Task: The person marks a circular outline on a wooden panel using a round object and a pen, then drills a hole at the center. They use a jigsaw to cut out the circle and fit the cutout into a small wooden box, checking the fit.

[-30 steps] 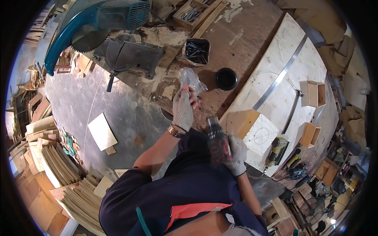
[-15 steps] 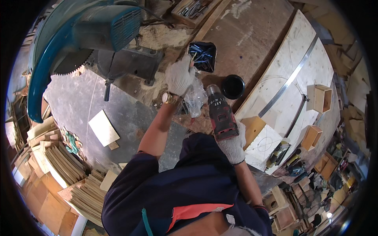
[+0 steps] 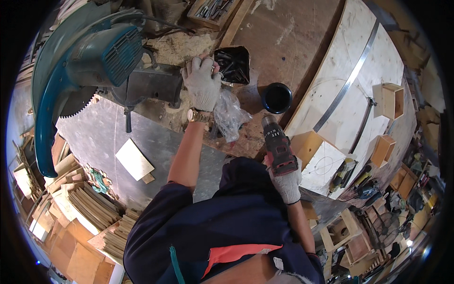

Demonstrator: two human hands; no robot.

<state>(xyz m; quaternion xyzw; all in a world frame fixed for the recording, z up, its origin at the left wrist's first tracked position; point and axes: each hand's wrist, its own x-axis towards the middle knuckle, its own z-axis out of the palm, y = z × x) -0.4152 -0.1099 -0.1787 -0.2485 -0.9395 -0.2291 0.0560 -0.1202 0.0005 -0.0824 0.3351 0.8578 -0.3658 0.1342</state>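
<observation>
Drill (image 3: 280, 149): clamped in right grip (image 3: 287, 185), bodyward and right of black-lined box (image 3: 246, 61)
Left grip (image 3: 202, 84): just left of box, closure impossible to tell
Clear bag (image 3: 229, 116): bodyward of box

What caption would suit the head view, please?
Gloved right hand holding a black-and-red drill, gloved left hand beside a square, dark-lined container.

1. The drill (image 3: 281, 150) is black and red, its chuck (image 3: 269, 121) pointing forward and slightly left.
2. The squarish container (image 3: 245, 53) is open, with thin dark pieces (image 3: 233, 69) inside.
3. The clear plastic bag (image 3: 231, 118) lies crumpled near this container.
</observation>
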